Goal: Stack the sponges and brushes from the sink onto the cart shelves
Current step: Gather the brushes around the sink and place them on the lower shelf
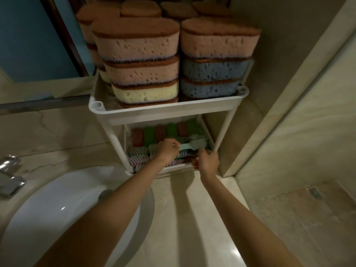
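This is a bathroom with pale stone walls, and a pale stone table (185,205) holds a white sink (57,209) on the left. A shiny tap (9,176) sits beside the sink.

The left hand (167,149) reaches into the lower shelf (173,166) of a white cart (163,112). Its grip is closed around the handle of a light green brush (189,145). The bristle head of the brush points to the right and sits above the other things on that shelf. The right hand (208,160) is at the front right corner of the lower shelf, just beside the cart's post. Its fingers curl at the shelf's front edge, but it is too hard to tell if its grip holds anything.

Under and around the hands lie more brushes (138,154) with pale bristles, packed at the front of the lower shelf. Behind them stand small red and green sponges (159,132) in a row.

The top shelf (165,109) holds big sponges (140,68) in two tall piles. The left pile is pink on top and yellow below. The right pile is pink on top and blue below. More brown-topped sponges sit behind them. A mirror (28,45) is on the wall to the left.
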Tool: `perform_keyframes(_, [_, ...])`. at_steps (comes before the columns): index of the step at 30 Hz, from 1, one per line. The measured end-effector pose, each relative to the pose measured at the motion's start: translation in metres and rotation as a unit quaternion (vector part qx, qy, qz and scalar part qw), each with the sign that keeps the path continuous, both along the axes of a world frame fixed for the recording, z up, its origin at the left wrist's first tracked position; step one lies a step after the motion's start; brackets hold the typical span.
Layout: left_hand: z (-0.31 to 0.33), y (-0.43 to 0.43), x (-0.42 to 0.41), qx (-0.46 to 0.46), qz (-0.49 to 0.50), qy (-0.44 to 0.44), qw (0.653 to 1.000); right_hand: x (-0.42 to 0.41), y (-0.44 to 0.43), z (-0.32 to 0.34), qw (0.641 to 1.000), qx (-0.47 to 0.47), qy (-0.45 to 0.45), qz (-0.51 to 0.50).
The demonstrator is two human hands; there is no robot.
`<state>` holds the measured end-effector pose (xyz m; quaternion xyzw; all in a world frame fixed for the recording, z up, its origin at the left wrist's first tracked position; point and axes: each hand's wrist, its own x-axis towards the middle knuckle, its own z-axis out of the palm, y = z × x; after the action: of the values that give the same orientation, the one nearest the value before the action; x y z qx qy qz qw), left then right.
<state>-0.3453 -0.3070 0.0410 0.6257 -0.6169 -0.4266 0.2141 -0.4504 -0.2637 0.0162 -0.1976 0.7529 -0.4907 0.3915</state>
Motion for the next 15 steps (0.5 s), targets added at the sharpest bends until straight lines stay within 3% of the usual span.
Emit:
perform_keyframes(7, [-0.006, -0.016, -0.016, 0.021, -0.059, -0.043, 0.997, -0.016, -0.011, -0.002, 0.989, -0.004, 0.116, 0.095])
perform_keyframes(15, [-0.011, -0.02, -0.022, -0.063, -0.111, -0.171, 0.977, -0.021, -0.018, -0.003, 0.962, 0.032, 0.22, 0.157])
